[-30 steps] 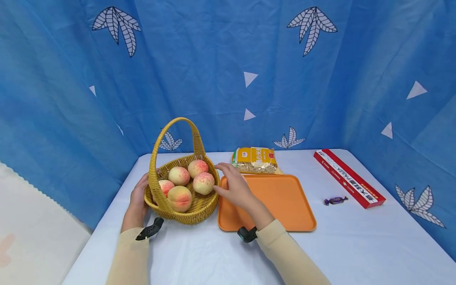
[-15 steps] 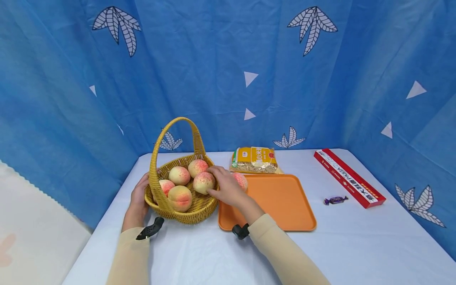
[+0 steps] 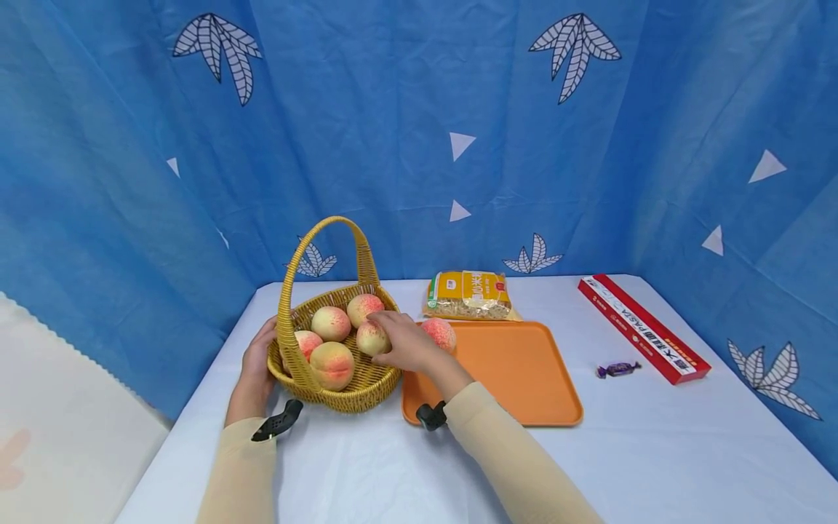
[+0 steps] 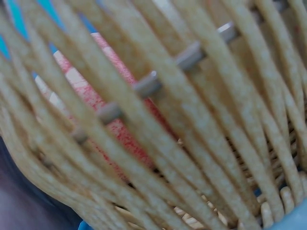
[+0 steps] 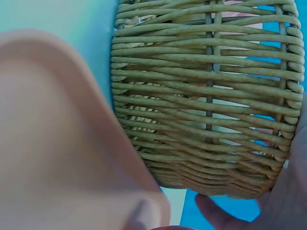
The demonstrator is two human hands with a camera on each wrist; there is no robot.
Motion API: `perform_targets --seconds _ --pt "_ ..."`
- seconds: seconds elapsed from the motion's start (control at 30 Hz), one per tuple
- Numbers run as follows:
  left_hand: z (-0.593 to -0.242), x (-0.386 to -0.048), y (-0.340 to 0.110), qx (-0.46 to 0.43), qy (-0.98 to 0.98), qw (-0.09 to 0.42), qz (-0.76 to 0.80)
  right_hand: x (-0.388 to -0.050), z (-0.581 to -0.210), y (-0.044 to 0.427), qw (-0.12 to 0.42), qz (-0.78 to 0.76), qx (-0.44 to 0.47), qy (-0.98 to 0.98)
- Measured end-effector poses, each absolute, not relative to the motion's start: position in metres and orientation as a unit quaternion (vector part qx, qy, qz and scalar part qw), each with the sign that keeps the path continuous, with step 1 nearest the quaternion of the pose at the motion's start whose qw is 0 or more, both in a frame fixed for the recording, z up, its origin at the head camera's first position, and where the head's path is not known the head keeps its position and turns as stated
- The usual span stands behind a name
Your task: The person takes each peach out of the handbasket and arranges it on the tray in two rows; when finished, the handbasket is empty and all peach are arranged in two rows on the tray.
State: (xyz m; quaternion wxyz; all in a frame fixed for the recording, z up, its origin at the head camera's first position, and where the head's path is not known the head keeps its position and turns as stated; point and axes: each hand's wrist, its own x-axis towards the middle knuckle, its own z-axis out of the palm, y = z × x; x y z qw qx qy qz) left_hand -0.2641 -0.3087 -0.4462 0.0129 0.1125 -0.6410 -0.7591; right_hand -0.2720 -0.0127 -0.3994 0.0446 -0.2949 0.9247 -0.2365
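A yellow wicker basket [image 3: 356, 399] with a tall arched handle holds several peaches, including a yellowish one [image 3: 332, 366] in front. My left hand [image 3: 255, 360] rests against the basket's left outer side, its fingertips partly hidden. My right hand [image 3: 411, 348] reaches over the right rim, with fingers and thumb round a peach [image 3: 371, 339]. Behind that wrist, another peach [image 3: 440, 334] lies at the left end of the orange tray [image 3: 511, 378]. Basket weave [image 4: 158, 96] fills the left wrist view. In the right wrist view, my right hand [image 5: 280, 206] is at the basket's edge.
A yellow-labelled bag of grain-like food [image 3: 468, 295] lies behind the tray. To the right are a purple-wrapped candy [image 3: 618, 370] and a long red pasta box [image 3: 641, 327]. Blue curtains [image 3: 419, 145] stand at the back and sides of the white-covered table [image 3: 366, 466].
My right hand has moved left over the basket rim and closed round a peach. The peach on the tray, earlier hidden behind that hand, now shows. My left hand stays on the basket.
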Motion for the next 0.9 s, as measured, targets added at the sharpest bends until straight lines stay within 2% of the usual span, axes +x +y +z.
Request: perform_targets --seconds 0.4,0.9 --pt "-0.447 -0.264 -0.309 0.114 -0.638 0.014 -0.761 -0.276 -0.398 -0.029 0.034 -0.134 -0.271 0.952" --pt "-0.445 -0.263 -0.307 0.114 -0.638 0.013 -0.761 -0.271 -0.403 -0.030 0.014 -0.190 -0.247 0.950"
